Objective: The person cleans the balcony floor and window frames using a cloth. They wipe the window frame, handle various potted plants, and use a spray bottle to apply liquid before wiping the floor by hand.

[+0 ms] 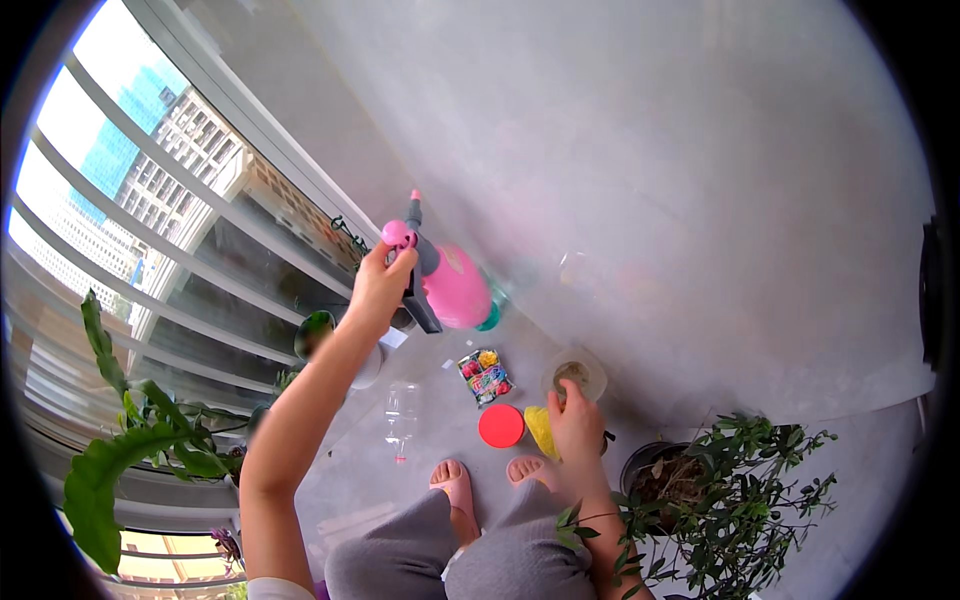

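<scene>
My left hand (382, 277) grips the top of a pink pump spray bottle (456, 289), by its round pink knob and grey head. The bottle has a pink nozzle tip, a dark grey handle and a teal base. My right hand (579, 420) is lowered over a translucent round tub (595, 375), its thumb and forefinger at the near rim. Something brownish lies inside the tub; whether my fingers hold anything is hidden. Beside that hand is a yellow packet or cloth (540, 430), partly covered. A red round lid (501, 426) lies to its left, below a colourful printed packet (486, 376).
A clear plastic bottle (401, 420) lies on the floor near my pink sandals (457, 487). At the right stands a leafy plant in a black pot (637, 469). Along the left runs a barred window (225, 210), with a broad-leaved green plant (112, 480) before it.
</scene>
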### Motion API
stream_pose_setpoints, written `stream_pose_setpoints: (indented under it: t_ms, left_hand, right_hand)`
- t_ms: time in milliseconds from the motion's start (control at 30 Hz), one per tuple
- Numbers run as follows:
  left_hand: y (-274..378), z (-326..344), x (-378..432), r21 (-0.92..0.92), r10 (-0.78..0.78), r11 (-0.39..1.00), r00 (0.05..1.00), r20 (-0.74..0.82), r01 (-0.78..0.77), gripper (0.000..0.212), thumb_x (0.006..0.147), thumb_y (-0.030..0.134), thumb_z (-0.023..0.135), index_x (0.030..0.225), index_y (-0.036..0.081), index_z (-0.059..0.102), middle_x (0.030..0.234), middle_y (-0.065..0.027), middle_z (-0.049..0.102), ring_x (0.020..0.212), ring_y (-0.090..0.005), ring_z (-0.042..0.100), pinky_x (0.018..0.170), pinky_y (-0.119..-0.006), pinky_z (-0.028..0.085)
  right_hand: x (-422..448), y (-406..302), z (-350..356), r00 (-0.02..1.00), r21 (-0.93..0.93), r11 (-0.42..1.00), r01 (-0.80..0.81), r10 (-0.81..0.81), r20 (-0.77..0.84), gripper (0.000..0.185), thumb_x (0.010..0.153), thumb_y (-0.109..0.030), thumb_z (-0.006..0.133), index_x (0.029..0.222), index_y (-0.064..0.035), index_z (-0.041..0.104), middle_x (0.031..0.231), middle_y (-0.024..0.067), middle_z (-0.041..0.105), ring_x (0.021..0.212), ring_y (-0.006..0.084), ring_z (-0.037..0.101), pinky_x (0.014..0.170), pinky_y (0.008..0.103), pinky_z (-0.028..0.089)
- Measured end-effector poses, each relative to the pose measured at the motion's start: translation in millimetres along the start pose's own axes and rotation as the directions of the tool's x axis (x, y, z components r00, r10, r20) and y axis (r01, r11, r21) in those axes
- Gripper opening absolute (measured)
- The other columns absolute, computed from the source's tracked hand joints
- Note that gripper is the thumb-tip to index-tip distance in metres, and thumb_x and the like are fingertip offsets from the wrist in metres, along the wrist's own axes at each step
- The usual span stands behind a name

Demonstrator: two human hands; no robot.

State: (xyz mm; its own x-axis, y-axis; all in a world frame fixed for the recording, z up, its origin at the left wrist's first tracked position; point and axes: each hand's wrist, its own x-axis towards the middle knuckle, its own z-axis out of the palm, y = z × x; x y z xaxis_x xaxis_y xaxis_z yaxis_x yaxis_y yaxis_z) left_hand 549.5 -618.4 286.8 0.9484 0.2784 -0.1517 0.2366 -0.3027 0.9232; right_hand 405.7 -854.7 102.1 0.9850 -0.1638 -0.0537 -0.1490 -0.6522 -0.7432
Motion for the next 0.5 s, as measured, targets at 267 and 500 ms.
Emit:
stream_pose_setpoints:
  t_ms: [267, 500]
  left_hand:
    - [-68, 69, -23, -0.139, -0.199, 0.965, 0.965, 0.171, 0.223, 0.031, 0.088, 0.017, 0.057, 0.116, 0.004, 0.055, 0.080, -0.0103, 0.065, 0.064, -0.0205, 0.067, 0.057, -0.035, 0.055]
    - [-181, 147, -28, -0.096, -0.161, 0.979, 0.971, 0.179, 0.180, 0.039, 0.091, 0.016, 0.059, 0.125, 0.006, 0.044, 0.094, -0.0114, 0.064, 0.071, -0.0218, 0.068, 0.057, -0.034, 0.055]
  right_hand:
    - [2, 8, -11, 0.999, -0.278, 0.960, 0.011, -0.019, -0.028, 0.022, 0.089, -0.028, 0.060, 0.083, -0.0075, 0.060, 0.074, 0.0148, 0.067, 0.068, 0.0374, 0.066, 0.059, 0.0490, 0.052]
    - [-5, 4, -24, 0.996, -0.368, 0.926, 0.080, -0.086, 0.001, 0.020, 0.087, -0.024, 0.062, 0.078, -0.0061, 0.058, 0.073, 0.0150, 0.067, 0.065, 0.0357, 0.067, 0.058, 0.0467, 0.052]
